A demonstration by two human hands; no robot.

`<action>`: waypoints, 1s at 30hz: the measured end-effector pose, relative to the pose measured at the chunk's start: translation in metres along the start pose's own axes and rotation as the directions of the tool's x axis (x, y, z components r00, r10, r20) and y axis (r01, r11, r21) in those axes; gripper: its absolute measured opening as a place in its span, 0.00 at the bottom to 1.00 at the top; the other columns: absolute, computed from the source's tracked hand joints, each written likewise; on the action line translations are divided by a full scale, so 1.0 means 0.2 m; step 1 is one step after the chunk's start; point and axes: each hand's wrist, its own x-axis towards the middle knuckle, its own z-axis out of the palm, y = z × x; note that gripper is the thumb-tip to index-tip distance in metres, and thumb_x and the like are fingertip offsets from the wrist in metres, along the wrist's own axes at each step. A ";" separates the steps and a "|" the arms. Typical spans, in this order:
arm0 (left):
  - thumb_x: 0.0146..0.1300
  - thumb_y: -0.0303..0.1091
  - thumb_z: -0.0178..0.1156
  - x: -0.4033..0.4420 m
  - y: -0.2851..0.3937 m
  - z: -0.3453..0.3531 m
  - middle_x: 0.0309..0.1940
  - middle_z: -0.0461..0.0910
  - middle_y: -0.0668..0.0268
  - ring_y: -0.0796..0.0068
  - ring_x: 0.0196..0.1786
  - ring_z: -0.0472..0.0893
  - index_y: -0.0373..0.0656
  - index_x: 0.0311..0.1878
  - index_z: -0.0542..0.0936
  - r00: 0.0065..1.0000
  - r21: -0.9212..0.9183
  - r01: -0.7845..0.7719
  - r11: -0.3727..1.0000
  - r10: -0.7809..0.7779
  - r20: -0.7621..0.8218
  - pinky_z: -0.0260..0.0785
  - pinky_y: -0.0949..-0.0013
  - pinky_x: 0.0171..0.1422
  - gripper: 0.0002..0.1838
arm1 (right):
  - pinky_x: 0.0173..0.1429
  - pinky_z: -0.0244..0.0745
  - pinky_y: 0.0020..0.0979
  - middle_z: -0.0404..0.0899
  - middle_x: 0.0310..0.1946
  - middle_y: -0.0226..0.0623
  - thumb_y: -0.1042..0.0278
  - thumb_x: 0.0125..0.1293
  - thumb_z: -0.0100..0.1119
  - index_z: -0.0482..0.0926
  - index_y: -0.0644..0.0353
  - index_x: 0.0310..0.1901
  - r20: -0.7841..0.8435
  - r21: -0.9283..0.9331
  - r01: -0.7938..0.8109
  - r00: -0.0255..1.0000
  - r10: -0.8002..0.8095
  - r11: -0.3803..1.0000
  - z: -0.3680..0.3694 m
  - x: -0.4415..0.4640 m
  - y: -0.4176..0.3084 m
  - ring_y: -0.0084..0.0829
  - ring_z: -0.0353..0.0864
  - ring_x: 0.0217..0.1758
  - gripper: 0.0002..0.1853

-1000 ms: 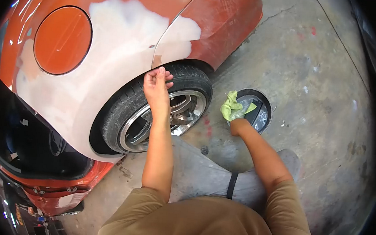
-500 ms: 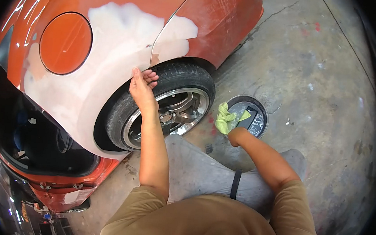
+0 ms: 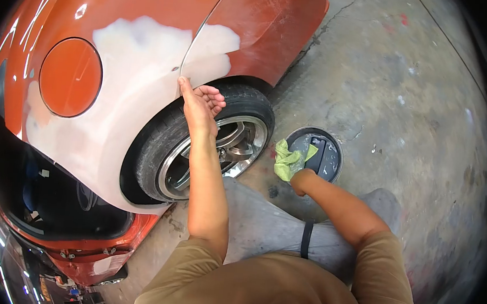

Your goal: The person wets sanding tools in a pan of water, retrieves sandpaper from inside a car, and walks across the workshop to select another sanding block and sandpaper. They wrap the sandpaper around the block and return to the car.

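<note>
My left hand (image 3: 202,107) is open, palm up with loosely curled fingers and nothing in it. Its thumb meets the edge of the whitish, sanded-looking patch (image 3: 129,74) on an orange car (image 3: 275,40), where the panel seam reaches the wheel arch. Behind the hand are the tyre (image 3: 154,165) and the silver rim (image 3: 263,136). My right hand (image 3: 305,182) reaches down at the near rim of a round dark bucket (image 3: 340,159); its fingers are hidden. Beside it, a yellow-green cloth (image 3: 285,161) hangs over the bucket's rim. A black rectangular block (image 3: 316,152) is in the bucket, close to that hand.
An orange fuel flap (image 3: 71,77) is set in the car's side. The dark rear window (image 3: 51,194) is at the lower left. Stained, cracked concrete floor (image 3: 416,131) extends to the right. My bent legs in grey trousers (image 3: 261,216) are between car and bucket.
My left hand has moved along the wheel arch to the panel seam. My right hand stays at the bucket, where the black block now lies at a steeper angle. The whole view has shifted slightly.
</note>
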 end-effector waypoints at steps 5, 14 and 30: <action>0.66 0.75 0.24 -0.03 0.05 0.04 0.18 0.75 0.63 0.72 0.21 0.75 0.41 0.27 0.75 0.981 -0.063 0.069 0.996 -0.057 0.187 0.66 0.74 0.28 0.45 | 0.49 0.80 0.40 0.85 0.46 0.37 0.68 0.49 0.69 0.87 0.54 0.44 0.036 -0.010 -0.013 0.999 0.013 1.000 -0.02 0.01 -0.01 0.38 0.85 0.49 0.17; 0.69 0.71 0.20 0.05 0.13 0.24 0.25 0.80 0.56 0.66 0.27 0.81 0.36 0.35 0.75 0.980 -0.139 0.036 0.990 -0.008 0.199 0.74 0.73 0.30 0.46 | 0.51 0.79 0.40 0.85 0.47 0.37 0.70 0.50 0.67 0.87 0.53 0.45 0.090 -0.018 0.001 0.996 0.001 1.000 -0.07 -0.02 -0.02 0.39 0.85 0.50 0.17; 0.70 0.69 0.21 0.00 -0.10 0.20 0.25 0.80 0.58 0.67 0.26 0.81 0.38 0.34 0.75 0.994 -0.113 0.031 0.993 -0.019 0.104 0.73 0.73 0.31 0.43 | 0.49 0.79 0.41 0.85 0.46 0.41 0.70 0.48 0.64 0.87 0.55 0.43 0.023 0.009 0.016 1.000 -0.016 1.000 -0.05 -0.04 -0.02 0.41 0.85 0.50 0.17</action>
